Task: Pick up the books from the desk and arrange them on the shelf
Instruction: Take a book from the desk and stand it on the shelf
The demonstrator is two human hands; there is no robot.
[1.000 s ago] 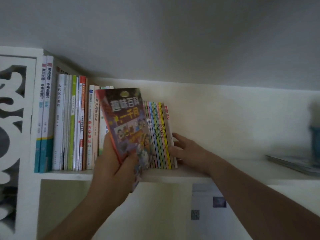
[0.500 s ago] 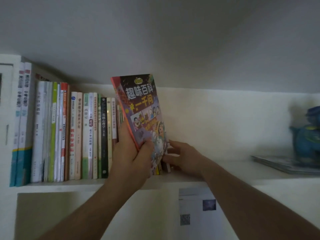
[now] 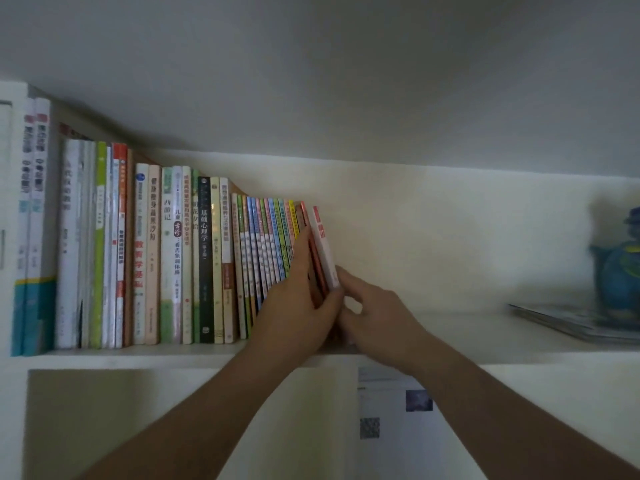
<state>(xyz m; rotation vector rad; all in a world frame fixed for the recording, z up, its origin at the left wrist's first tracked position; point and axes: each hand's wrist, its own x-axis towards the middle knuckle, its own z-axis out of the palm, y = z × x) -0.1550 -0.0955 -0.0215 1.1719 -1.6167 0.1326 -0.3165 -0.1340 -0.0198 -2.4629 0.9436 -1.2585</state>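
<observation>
Between both hands at the right end of the book row: red-spined book, standing on the shelf, long axis near vertical, top tilted left onto the thin colourful spines, spine facing the camera. Cover not visible, only the narrow red edge; no title readable on it.

Left hand lies flat against the row, straight fingers pointing up along the red-spined book's left side, thumb on the lower spine edge. Pressing, not wrapped round it. Right hand just right of it, loosely curled fingertips touching the base of the white-and-red book, the last one in the row, which leans left too. Red block at the top of its spine; characters below too blurred to read.

Left of the left hand: thin spines in green, blue, pink, yellow, print too small to read. Further left a black spine reads 基础心理学. Pale spine reads 西游记. Other spines carry Chinese text, mostly blurred. Far left, two tall white-and-teal spines.

Far right of the right hand: blue ornament, blurred, beside a flat stack of thin booklets lying on the shelf. Below the right forearm: white sheet with two small dark square patches, detail illegible.
</observation>
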